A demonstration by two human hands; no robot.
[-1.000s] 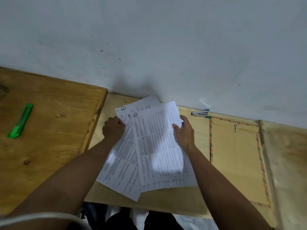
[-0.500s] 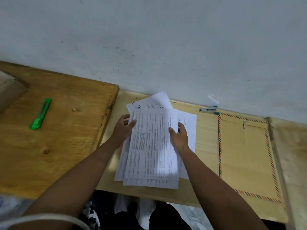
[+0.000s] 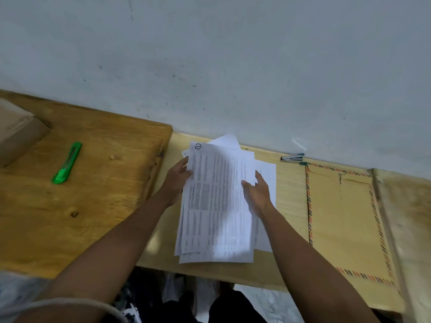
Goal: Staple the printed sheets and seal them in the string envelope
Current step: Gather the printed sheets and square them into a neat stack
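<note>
Nearest, the printed sheets (image 3: 217, 206) lie in a loose, uneven stack on the pale desk (image 3: 289, 197), bottom edges fanned. The left hand (image 3: 176, 180) pinches the stack's left edge; the right hand (image 3: 257, 194) presses its right side, fingers curled on paper. Thin and slippery, the pages want squaring by both long edges. To the right lies the string envelope (image 3: 345, 217); farthest, by the wall, the stapler (image 3: 291, 158).

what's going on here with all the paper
A person is gathering printed sheets into one pile on the light wooden table, left hand at one side edge, right hand at the other. The pile is uneven and unstapled. The stapler sits by the wall; the string envelope lies flat to the right.
</note>
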